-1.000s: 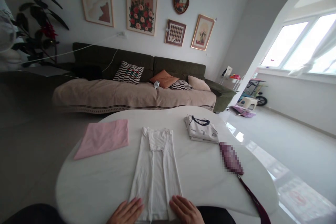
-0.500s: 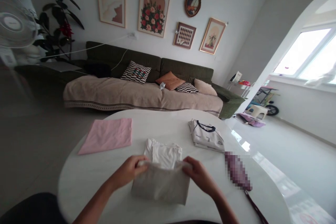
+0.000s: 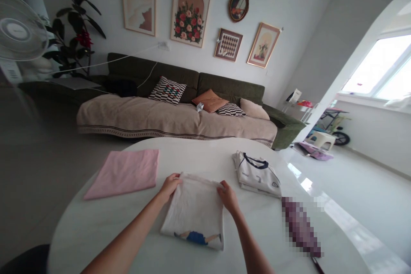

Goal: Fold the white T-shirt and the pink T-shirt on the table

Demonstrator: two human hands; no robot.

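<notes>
Narrow gap beside right hand [image 3: 227,195], folded jersey [image 3: 257,174] bounding it

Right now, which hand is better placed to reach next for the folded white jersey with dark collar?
Probably your right hand: it's at the far right corner of the folded white garment, nearer the jersey. Your left hand is at the far left corner, nearer the pink cloth.

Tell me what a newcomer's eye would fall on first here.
Probably the white garment on the table, with the left hand and right hand at its far corners and a blue print near its close edge. Next, the pink cloth to its left, and the rose picture above the sofa.
</notes>
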